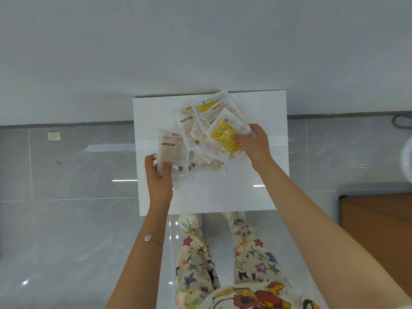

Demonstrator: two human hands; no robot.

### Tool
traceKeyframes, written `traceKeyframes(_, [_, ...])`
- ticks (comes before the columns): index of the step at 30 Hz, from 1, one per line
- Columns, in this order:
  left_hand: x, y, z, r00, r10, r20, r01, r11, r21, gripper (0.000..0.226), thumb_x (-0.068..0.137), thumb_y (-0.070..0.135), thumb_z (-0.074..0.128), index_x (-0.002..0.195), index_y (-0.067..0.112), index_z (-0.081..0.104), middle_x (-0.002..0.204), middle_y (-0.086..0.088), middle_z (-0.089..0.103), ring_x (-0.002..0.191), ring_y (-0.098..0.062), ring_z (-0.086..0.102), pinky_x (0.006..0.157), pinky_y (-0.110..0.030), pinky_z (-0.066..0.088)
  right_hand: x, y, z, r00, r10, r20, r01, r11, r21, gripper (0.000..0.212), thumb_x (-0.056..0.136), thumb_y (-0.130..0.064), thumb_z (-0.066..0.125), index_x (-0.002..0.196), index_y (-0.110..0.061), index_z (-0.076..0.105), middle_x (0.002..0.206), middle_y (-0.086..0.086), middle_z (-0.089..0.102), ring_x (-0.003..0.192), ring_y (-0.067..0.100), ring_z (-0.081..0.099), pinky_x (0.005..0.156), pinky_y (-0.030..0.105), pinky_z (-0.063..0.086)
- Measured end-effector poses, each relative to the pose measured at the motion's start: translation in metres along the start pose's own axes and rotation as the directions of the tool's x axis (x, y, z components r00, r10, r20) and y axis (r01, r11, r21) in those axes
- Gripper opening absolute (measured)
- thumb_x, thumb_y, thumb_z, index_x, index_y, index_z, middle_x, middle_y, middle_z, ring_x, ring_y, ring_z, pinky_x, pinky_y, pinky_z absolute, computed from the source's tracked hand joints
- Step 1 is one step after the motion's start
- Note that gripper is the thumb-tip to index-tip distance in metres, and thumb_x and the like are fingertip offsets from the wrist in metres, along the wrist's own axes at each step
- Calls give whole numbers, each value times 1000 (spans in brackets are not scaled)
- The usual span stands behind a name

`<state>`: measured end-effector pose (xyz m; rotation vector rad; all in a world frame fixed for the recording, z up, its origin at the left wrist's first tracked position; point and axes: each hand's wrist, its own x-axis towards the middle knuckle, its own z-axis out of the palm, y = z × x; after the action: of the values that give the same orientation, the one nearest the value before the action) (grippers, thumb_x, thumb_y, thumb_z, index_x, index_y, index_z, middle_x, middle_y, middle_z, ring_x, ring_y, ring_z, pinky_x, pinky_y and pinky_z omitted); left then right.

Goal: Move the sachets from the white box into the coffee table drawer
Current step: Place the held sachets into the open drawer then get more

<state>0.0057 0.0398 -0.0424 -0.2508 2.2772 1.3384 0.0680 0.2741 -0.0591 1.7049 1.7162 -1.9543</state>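
Left hand [158, 175] grips pale sachet [172, 150] at pile's left edge. Right hand [254, 142] pinches yellow sachet [225, 136] on top. Remaining sachets [200, 121] heaped on white box [256, 192], box on tiled floor [66, 219].

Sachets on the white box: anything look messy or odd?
Yes: the sachets lie in a jumbled, overlapping heap at odd angles on the white box, one poking past its far edge. A cream scrap lies on the floor, left.
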Motion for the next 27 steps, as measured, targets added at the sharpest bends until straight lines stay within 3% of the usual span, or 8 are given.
traceKeyframes(10, [-37, 27, -22, 998, -25, -53, 14, 979, -205, 35, 94, 17, 59, 121, 24, 38, 106, 1, 66, 88, -11, 69, 72, -26, 58, -46, 0, -7, 991, -105, 81, 110, 992, -64, 35, 80, -10, 74, 104, -15, 49, 92, -10, 58, 78, 5, 60, 60, 19, 53])
traceKeyframes(15, [-64, 57, -36, 997, -64, -47, 46, 945, -323, 40, 91, 17, 63, 121, 25, 37, 101, 0, 68, 90, -20, 70, 76, -37, 58, -86, -28, -15, 985, -113, 131, 122, 991, -62, 40, 81, -9, 73, 111, -22, 50, 95, -15, 55, 82, 2, 59, 59, 18, 49])
traceKeyframes(22, [-124, 110, -103, 987, -97, -127, 26, 880, -475, 44, 90, 17, 64, 122, 30, 38, 114, -9, 65, 96, -22, 69, 75, -31, 57, -173, -89, -26, 955, -188, 229, 207, 976, -63, 34, 78, -9, 75, 109, -17, 63, 97, -5, 66, 86, 11, 65, 60, 17, 52])
traceKeyframes(27, [-180, 124, -174, 963, -129, -236, -23, 836, -549, 44, 91, 15, 62, 127, 23, 37, 107, -6, 68, 85, -17, 72, 66, -25, 58, -238, -126, -8, 926, -182, 332, 214, 975, -63, 35, 77, -11, 77, 108, -20, 64, 111, 6, 66, 99, 26, 66, 79, 38, 56])
